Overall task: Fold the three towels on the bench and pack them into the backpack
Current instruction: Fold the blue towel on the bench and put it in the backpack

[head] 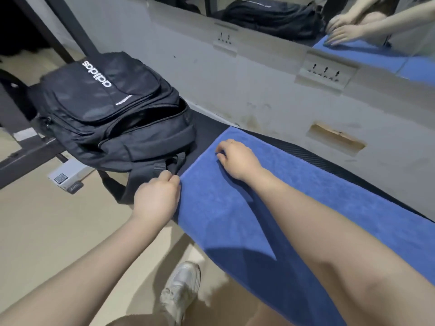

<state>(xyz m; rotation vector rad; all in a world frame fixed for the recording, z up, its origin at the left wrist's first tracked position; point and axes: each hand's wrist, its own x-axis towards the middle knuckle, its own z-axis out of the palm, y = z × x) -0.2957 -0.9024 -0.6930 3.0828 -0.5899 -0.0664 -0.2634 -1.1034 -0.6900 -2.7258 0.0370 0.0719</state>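
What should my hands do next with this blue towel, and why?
Probably lift that end and fold it back over the rest. The left hand pinches the near corner of the blue towel, the right hand grips the far edge, and the towel lies flat and unfolded beside the backpack.

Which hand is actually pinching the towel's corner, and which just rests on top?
The left hand pinches the blue towel at its near corner by the backpack. The right hand rests on the towel's top surface, fingers curled.

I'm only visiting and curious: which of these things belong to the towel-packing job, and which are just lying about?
Part of the job:
blue towel
black backpack
left hand
right hand
bench

Just there:
wall sockets
mirror
small white box
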